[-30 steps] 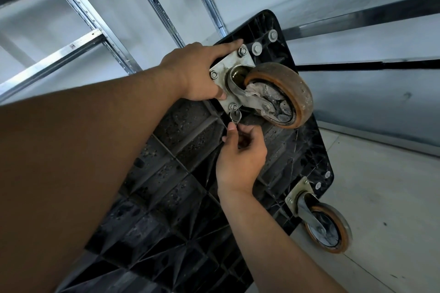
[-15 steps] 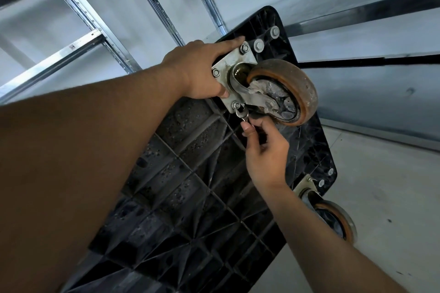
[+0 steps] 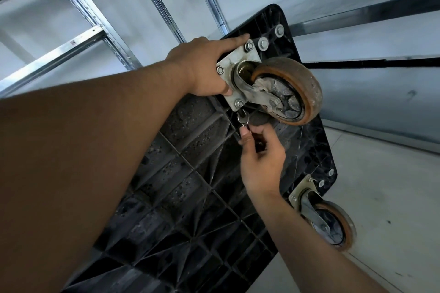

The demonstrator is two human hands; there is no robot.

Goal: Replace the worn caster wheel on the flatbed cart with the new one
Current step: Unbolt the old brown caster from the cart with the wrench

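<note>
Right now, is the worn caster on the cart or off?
On. Its plate lies flat against the cart, nuts showing at three corners; fourth hidden.

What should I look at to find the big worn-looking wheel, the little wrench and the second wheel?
worn caster wheel (image 3: 309, 88): head view, on its orange-brown tread.
wrench (image 3: 243, 119): head view, on its open-end head.
second caster wheel (image 3: 332, 223): head view, on its dark hub.
</note>
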